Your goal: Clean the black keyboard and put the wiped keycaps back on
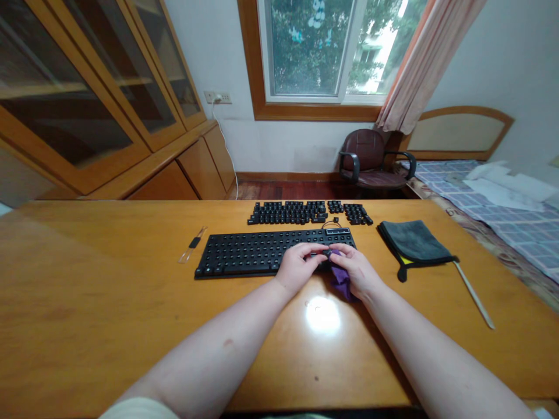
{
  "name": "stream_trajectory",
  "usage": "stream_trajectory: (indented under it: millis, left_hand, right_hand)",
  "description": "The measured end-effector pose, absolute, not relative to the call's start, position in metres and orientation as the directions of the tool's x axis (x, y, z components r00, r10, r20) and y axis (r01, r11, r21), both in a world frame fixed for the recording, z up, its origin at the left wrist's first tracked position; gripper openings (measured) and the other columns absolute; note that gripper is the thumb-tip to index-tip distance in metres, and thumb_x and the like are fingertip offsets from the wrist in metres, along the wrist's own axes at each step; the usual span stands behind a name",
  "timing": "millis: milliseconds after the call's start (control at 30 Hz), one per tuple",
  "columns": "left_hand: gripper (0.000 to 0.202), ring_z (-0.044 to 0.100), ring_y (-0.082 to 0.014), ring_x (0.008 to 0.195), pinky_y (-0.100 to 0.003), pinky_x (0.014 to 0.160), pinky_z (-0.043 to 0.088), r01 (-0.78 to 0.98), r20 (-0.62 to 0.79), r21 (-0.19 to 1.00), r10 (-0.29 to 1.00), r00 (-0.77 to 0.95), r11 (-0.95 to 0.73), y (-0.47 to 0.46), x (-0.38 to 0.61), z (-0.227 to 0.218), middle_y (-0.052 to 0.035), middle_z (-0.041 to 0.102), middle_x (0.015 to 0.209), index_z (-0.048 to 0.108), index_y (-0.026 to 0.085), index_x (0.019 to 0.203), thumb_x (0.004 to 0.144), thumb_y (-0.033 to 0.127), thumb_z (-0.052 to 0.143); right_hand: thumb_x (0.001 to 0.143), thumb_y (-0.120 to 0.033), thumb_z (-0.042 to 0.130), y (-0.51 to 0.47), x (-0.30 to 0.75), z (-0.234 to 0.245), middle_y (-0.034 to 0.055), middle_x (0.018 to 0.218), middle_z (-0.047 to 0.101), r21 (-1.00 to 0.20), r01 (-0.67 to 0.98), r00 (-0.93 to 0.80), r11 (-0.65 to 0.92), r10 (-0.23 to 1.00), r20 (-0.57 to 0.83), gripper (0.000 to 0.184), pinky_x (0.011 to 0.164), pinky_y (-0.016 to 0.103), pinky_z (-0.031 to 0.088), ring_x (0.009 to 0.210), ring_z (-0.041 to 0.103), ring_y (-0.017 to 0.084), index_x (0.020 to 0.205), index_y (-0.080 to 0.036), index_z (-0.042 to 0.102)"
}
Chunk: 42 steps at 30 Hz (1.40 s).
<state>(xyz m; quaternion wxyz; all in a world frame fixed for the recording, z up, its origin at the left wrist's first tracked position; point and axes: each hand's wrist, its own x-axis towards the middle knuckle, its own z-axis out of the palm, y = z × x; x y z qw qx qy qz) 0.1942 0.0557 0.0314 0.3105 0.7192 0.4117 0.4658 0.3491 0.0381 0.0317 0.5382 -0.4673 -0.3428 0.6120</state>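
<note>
A black keyboard (244,253) with most keycaps off lies on the wooden table, its switches bare. Over its right end, my left hand (301,265) is closed in a pinch on a small dark piece that looks like a keycap (327,253). My right hand (357,270) meets it there, fingers closed on a purple cloth (341,282) that hangs down below them and touches the small piece. My fingertips partly hide the piece. Behind the keyboard, loose black keycaps (286,213) are set out in rows.
A keycap puller (194,242) lies left of the keyboard. On the right are a folded grey cloth (414,240) with black edging and a thin pale strip (474,295). Beyond the table stand an office chair (364,154), a bed (493,198) and a glass-door cabinet (144,148).
</note>
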Motion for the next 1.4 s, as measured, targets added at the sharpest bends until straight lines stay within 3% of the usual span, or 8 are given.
stream_trajectory:
  millis: [267, 500, 733, 967, 1200, 1400]
  left_hand:
    - [0.022, 0.057, -0.0107, 0.065, -0.023, 0.063, 0.049, 0.314, 0.432, 0.807, 0.863, 0.263, -0.500, 0.056, 0.192, 0.032, -0.0007, 0.067, 0.077, 0.069, 0.023, 0.097, 0.075, 0.020, 0.064]
    - [0.028, 0.060, -0.0127, 0.080, -0.027, 0.078, 0.050, 0.267, 0.465, 0.789, 0.821, 0.332, -0.554, 0.058, 0.193, 0.031, -0.0027, 0.067, 0.088, 0.065, 0.023, 0.107, 0.080, 0.019, 0.059]
    - [0.026, 0.063, -0.0138, 0.084, -0.028, 0.081, 0.051, 0.258, 0.415, 0.822, 0.844, 0.340, -0.508, 0.060, 0.190, 0.030, -0.0032, 0.069, 0.093, 0.066, 0.023, 0.104, 0.083, 0.017, 0.052]
    - [0.024, 0.063, -0.0149, 0.084, -0.029, 0.082, 0.050, 0.269, 0.349, 0.841, 0.851, 0.393, -0.469, 0.059, 0.190, 0.036, -0.0028, 0.070, 0.092, 0.068, 0.023, 0.101, 0.083, 0.019, 0.052]
    - [0.025, 0.063, -0.0134, 0.073, -0.027, 0.074, 0.052, 0.214, 0.269, 0.904, 0.882, 0.388, -0.370, 0.060, 0.191, 0.034, -0.0035, 0.070, 0.082, 0.068, 0.020, 0.101, 0.083, 0.021, 0.051]
    - [0.024, 0.064, -0.0146, 0.080, -0.029, 0.078, 0.052, 0.105, 0.217, 0.953, 0.882, 0.419, -0.284, 0.060, 0.190, 0.034, -0.0044, 0.070, 0.093, 0.068, 0.018, 0.101, 0.082, 0.021, 0.052]
  right_hand:
    - [0.052, -0.032, 0.080, 0.038, 0.351, 0.030, 0.0020, 0.075, 0.067, -0.933, -0.305, -0.020, -0.188, 0.981, -0.191, 0.039, 0.062, 0.028, 0.044, 0.065, 0.059, 0.015, 0.086, -0.020, 0.065]
    - [0.051, -0.030, 0.080, 0.039, 0.350, 0.028, -0.0008, 0.068, 0.065, -0.940, -0.297, 0.019, -0.167, 0.983, -0.180, 0.032, 0.060, 0.027, 0.042, 0.061, 0.056, 0.013, 0.077, -0.020, 0.064]
    - [0.058, -0.034, 0.077, 0.038, 0.353, 0.028, 0.0006, 0.071, 0.064, -0.999, -0.022, 0.088, -0.029, 0.996, -0.030, 0.027, 0.063, 0.030, 0.044, 0.064, 0.056, 0.015, 0.078, -0.020, 0.064]
    - [0.058, -0.038, 0.076, 0.034, 0.355, 0.028, 0.0044, 0.079, 0.067, -0.950, 0.278, 0.125, 0.140, 0.976, 0.180, 0.031, 0.073, 0.036, 0.049, 0.074, 0.061, 0.020, 0.080, -0.019, 0.066]
    - [0.065, -0.029, 0.070, 0.036, 0.358, 0.031, 0.0044, 0.078, 0.072, -0.936, 0.281, 0.103, 0.210, 0.963, 0.247, 0.010, 0.078, 0.036, 0.051, 0.077, 0.065, 0.020, 0.071, -0.021, 0.071]
    - [0.062, -0.029, 0.073, 0.034, 0.360, 0.033, 0.0043, 0.077, 0.071, -0.928, 0.300, 0.088, 0.220, 0.963, 0.256, 0.014, 0.074, 0.034, 0.052, 0.074, 0.065, 0.019, 0.072, -0.020, 0.070]
